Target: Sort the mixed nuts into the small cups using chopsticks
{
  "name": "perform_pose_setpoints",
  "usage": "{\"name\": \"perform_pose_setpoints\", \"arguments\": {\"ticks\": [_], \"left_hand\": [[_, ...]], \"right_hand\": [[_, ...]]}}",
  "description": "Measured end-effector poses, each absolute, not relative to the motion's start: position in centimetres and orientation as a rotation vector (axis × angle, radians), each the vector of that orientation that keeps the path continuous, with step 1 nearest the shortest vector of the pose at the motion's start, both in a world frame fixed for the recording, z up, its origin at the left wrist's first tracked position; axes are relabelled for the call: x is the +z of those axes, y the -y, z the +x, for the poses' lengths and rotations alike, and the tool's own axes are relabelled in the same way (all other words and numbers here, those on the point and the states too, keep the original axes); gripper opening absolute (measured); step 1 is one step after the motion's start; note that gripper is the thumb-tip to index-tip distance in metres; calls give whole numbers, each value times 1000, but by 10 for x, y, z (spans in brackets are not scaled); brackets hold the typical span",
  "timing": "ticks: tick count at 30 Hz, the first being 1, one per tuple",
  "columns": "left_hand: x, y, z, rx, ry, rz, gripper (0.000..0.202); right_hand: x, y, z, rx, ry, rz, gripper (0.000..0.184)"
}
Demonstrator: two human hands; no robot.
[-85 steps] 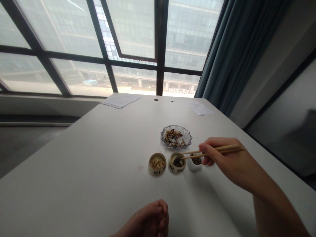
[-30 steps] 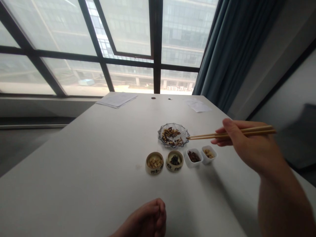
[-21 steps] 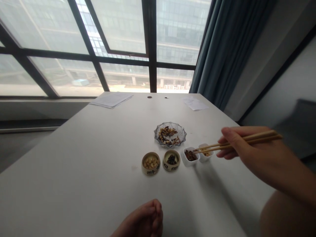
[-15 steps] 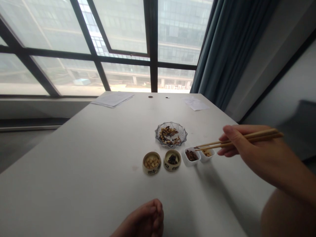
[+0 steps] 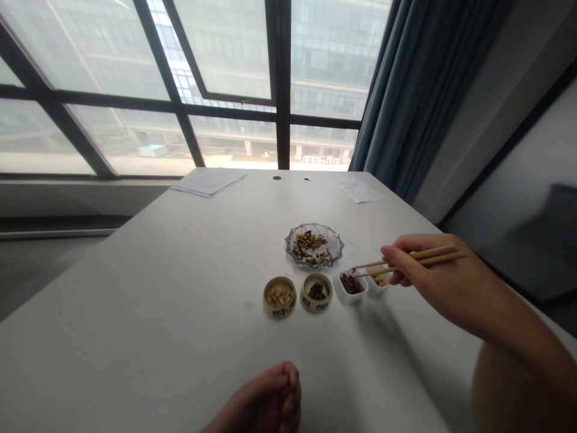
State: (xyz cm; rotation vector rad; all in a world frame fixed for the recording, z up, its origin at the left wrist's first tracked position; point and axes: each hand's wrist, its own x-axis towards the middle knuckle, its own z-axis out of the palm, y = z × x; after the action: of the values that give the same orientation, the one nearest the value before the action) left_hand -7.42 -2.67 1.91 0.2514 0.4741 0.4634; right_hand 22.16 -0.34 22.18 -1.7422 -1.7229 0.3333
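Fingers (image 5: 406, 242) of the right hand (image 5: 435, 285) clasp slim tan wooden chopsticks (image 5: 428, 261), tips over a square white tub (image 5: 354, 298), centre-right. The left hand (image 5: 270, 394), bottom centre, curls loosely, any hold hidden.

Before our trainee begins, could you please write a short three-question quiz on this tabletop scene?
1. Which hand holds the chopsticks?
2. True or false: the glass dish stands nearer the window than the round bowls do.
3. How many white containers are on the table? a) one b) two c) four

Key: 1. The right hand. 2. True. 3. b.
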Motion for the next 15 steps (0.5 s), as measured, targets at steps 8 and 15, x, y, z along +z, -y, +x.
{"name": "perform_pose_setpoints", "arguments": {"ticks": [8, 15], "left_hand": [[14, 25, -74, 464, -469, 277, 13], [15, 27, -75, 466, -483, 278, 11]], "right_hand": [[223, 3, 218, 315, 1781, -1725, 39], [211, -12, 223, 493, 1753, -1721, 43]]}}
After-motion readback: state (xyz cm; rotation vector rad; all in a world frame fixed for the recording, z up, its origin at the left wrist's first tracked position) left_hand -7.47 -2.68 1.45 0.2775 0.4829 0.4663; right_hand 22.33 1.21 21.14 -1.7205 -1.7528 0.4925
